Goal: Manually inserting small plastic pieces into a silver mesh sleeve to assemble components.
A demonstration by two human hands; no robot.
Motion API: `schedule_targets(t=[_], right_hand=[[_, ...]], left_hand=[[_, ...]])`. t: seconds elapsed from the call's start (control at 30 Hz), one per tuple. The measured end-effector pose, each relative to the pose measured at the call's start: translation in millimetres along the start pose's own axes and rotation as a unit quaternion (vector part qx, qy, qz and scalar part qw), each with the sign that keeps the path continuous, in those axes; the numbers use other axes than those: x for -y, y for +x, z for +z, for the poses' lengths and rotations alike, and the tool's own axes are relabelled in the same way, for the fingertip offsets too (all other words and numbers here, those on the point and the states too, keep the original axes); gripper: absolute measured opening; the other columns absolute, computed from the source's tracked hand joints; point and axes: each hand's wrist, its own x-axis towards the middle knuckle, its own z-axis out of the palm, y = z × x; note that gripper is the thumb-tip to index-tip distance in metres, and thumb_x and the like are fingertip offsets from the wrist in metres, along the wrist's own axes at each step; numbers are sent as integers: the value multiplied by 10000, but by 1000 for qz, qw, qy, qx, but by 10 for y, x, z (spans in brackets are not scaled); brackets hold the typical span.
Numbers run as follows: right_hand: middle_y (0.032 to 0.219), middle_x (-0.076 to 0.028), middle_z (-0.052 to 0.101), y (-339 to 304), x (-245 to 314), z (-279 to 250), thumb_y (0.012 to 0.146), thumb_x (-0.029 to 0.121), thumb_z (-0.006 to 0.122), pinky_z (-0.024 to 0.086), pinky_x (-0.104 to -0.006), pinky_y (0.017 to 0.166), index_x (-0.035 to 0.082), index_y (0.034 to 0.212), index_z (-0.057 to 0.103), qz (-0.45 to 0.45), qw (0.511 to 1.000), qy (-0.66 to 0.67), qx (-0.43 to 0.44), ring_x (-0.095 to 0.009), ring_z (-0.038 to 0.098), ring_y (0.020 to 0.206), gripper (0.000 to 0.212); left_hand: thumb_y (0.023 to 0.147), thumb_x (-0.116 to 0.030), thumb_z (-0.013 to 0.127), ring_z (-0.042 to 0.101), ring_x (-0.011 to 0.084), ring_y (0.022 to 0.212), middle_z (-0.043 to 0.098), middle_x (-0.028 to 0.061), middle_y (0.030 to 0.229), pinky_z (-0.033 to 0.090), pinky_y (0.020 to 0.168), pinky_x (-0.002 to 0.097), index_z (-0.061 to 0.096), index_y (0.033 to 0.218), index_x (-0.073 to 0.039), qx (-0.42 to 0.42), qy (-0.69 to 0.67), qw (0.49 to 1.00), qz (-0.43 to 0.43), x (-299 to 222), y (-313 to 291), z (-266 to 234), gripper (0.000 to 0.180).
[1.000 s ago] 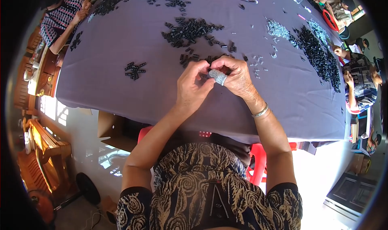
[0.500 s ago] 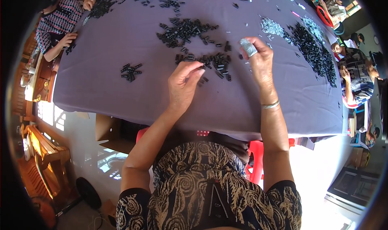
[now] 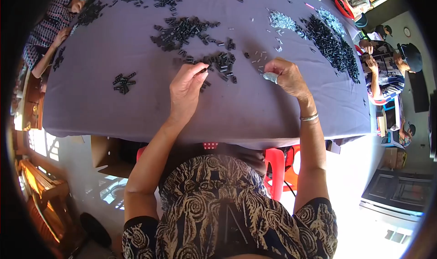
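Note:
My left hand [image 3: 185, 88] is closed in a pinch, with a small black cylindrical piece [image 3: 204, 70] between thumb and fingertips. It hovers beside a loose cluster of such black pieces [image 3: 223, 63]. To the right, my right hand [image 3: 287, 76] is curled, palm down, above the cloth. A silvery, glittering patch [image 3: 271, 77] shows at its thumb side; whether it is a wrap on the thumb or something held, I cannot tell. Tiny clear slivers [image 3: 259, 58] lie scattered just beyond that hand. A small separate group of black pieces [image 3: 123, 82] lies to the left.
The table wears a purple-grey cloth [image 3: 136, 117]. A larger black heap [image 3: 184, 31] sits beyond my hands. Clear pieces [image 3: 281, 20] and a long black heap [image 3: 332, 45] lie at the right. People sit along both sides. A red chair [image 3: 274, 168] stands below the near edge.
The view has shifted, so the table appears further left. My right hand has turned palm down and lowered. More clear slivers now show near it. The left hand keeps its pinch.

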Motion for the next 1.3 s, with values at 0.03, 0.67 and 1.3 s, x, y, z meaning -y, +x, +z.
schedule_targets(t=[0.03, 0.67, 1.3], right_hand=[[717, 9, 549, -14, -8, 33, 761, 28, 698, 421, -236, 594, 17, 807, 620, -6, 1000, -1, -18, -64, 491, 653, 91], [768, 17, 582, 208, 709, 585, 857, 57, 624, 461, -201, 575, 34, 893, 594, -22, 948, 302, 92, -50, 532, 680, 52], [717, -13, 570, 435, 665, 795, 835, 131, 668, 473, -202, 528, 32, 928, 552, 6, 889, 419, 184, -70, 547, 619, 179]], left_hand=[[879, -3, 589, 471, 62, 714, 532, 16, 853, 401, 649, 190, 616, 1037, 40, 0, 1, 1000, 0, 10, -6, 7, 166], [851, -2, 628, 511, 71, 733, 547, 29, 873, 425, 640, 197, 620, 1010, 13, 59, 65, 995, 46, 28, -35, -15, 160], [869, -9, 611, 512, 69, 764, 548, 25, 891, 430, 667, 195, 606, 1027, 17, 42, 6, 999, 8, 83, -57, 17, 161]])
